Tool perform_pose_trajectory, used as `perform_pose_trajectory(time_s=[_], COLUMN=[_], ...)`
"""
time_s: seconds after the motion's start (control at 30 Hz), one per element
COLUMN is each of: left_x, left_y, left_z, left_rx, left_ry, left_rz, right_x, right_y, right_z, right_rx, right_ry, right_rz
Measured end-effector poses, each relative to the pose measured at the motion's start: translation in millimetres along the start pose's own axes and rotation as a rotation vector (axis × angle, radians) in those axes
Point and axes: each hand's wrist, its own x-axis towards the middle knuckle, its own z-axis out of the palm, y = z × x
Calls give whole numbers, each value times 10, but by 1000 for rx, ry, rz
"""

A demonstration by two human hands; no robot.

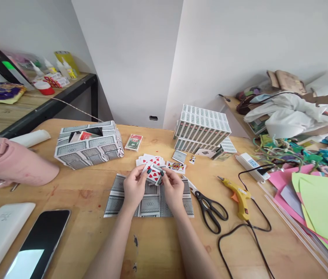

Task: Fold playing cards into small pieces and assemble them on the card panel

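Note:
My left hand (135, 185) and my right hand (173, 190) pinch a playing card (153, 176) with red hearts between fingers and thumbs. A strip near its top right looks bent over, though my fingers hide part of it. Below my hands lies a sheet of joined grey-backed cards (150, 204), flat on the table. Just beyond is a loose spread of heart cards (152, 159), with a face card (176, 166) to its right. Black-handled scissors (210, 209) rest to the right of the sheet, their blades close to its edge.
A yellow glue gun (241, 197) with a black cord lies at right, near a power strip (252, 166). Card boxes (203, 124) are stacked at the back. A card-covered box (90, 145), pink tumbler (15, 161) and phone (38, 244) stand or lie at left; coloured paper (318, 197) lies far right.

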Motion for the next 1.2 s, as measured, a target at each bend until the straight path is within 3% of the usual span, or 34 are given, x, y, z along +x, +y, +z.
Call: perform_pose_trajectory(time_s=[0.13,0.3,0.53,0.7,0.93,1.2], left_x=[13,-25,-105,-141,-149,-154], left_y=[5,43,46,29,26,71], left_z=[-37,-24,57,62,83,94], left_rx=[91,193,46,142,-67,-118], left_ry=[85,-59,14,-29,-23,4], left_rz=[46,96,46,110,-52,-108], right_x=[-30,-65,-41,-61,-97,-120], right_y=[-25,-55,-60,-63,-36,-42], right_z=[27,58,63,110,164,175], right_rx=[67,92,194,244,298,274], right_ry=[-127,-236,-167,-199,-256,-234], right_rz=[128,165,177,212,247,256])
